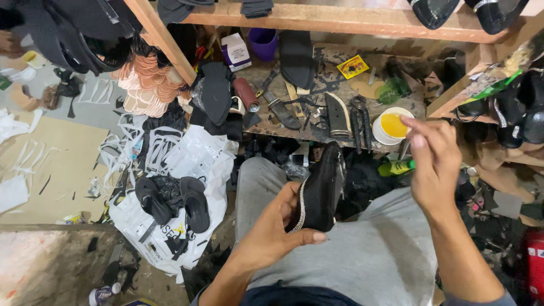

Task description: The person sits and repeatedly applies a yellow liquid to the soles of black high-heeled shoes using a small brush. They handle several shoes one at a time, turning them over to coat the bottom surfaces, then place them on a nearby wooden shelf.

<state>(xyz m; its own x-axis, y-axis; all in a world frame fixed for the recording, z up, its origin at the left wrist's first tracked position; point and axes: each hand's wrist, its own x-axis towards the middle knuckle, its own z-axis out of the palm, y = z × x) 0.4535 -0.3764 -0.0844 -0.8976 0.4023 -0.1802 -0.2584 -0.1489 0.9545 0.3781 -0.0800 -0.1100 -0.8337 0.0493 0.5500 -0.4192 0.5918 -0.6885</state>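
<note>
Black shoe piece [322, 190]: held upright over the lap, edged with a silver studded trim; toe end pointed toward the workbench.
Left hand [271, 235]: clasped around the lower edge of the black shoe piece, thumb laid across its base.
Right hand [433, 164]: raised above the right knee, fingers pinched together near the white tub; whether anything is gripped cannot be told.
White tub [392, 126]: filled with yellow glue, set at the front edge of the wooden workbench [266, 127].
Pincers [359, 119]: laid just left of the tub.
Black sandals [173, 201]: a pair, rested on a white plastic bag [192, 156] on the floor.
</note>
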